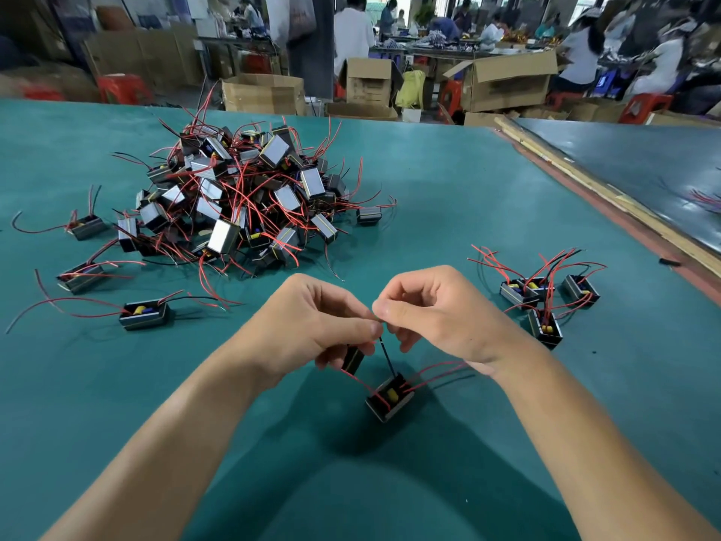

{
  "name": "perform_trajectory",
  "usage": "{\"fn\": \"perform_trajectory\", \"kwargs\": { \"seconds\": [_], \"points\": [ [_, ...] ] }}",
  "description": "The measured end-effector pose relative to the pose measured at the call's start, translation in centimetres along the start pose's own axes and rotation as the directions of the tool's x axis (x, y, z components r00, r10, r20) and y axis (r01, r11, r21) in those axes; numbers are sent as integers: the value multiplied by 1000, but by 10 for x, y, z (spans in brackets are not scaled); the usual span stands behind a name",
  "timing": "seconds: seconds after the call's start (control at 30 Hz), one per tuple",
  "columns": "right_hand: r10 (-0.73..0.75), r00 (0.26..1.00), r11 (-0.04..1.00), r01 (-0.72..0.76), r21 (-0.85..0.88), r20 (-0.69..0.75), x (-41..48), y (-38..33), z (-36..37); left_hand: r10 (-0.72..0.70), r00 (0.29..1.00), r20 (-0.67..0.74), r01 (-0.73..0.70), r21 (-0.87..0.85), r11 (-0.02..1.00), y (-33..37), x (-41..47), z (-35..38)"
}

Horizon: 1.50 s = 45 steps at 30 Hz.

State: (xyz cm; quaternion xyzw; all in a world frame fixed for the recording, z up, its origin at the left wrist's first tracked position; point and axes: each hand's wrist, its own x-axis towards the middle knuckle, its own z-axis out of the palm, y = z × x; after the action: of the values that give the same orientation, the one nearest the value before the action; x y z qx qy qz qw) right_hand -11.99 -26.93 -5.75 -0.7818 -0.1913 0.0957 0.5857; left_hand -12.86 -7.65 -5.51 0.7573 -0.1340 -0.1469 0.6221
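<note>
While left hand (pixel 312 326), right hand (pixel 433 310) both pinch thin black wire (pixel 386 355), you pull gently, keep small black box module (pixel 390 402) steady.

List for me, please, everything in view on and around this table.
worked module: one, black with yellow part, on mat below the hands
black wire: one, black, from that module up to the fingertips
small black block: one, black, under left hand's fingers
module pile: one heap, grey-black, red leads, far left
module group: four, black, red leads, right of the hands
loose modules: about four, black, around the pile
green mat: one, green, covering the table
cardboard boxes: several, brown, beyond the table
red stools: several, red, among the boxes
people: several, blurred, background
left hand: one, pinches wire's end, holds the block
right hand: one, pinches wire's end
</note>
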Motion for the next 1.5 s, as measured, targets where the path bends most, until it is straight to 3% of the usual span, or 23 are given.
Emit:
{"fn": "perform_trajectory", "kwargs": {
  "seconds": [0.2,0.57,0.7,0.83,1.0,1.17,1.33,1.5],
  "points": [
    [110,992,993,-112,25,64,-1,-1,-6,88,994,-67,-81,102,991,-1,0,3],
    [-39,999,998,40,-48,19,1,7,-2,35,998,-58,-26,149,988,-6,2,-4],
    [-119,990,965,134,-224,79,1,7,-2,-58,997,58,49,158,986,-4,0,-5],
    [-172,985,929,167,-331,15,3,10,4,-125,990,66,119,93,989,-4,1,-8],
    [-143,990,938,132,-322,-10,3,8,2,-29,999,-45,36,156,987,-7,4,-3],
    [-132,991,945,125,-302,-2,2,7,1,-3,999,-52,12,179,984,-9,4,-2],
    [-139,989,941,147,-306,46,3,8,3,-50,998,46,45,103,994,-10,5,-5],
    [-186,978,959,203,-197,98,2,5,3,-178,951,253,197,-51,979,-8,5,-12]
  ]
}}
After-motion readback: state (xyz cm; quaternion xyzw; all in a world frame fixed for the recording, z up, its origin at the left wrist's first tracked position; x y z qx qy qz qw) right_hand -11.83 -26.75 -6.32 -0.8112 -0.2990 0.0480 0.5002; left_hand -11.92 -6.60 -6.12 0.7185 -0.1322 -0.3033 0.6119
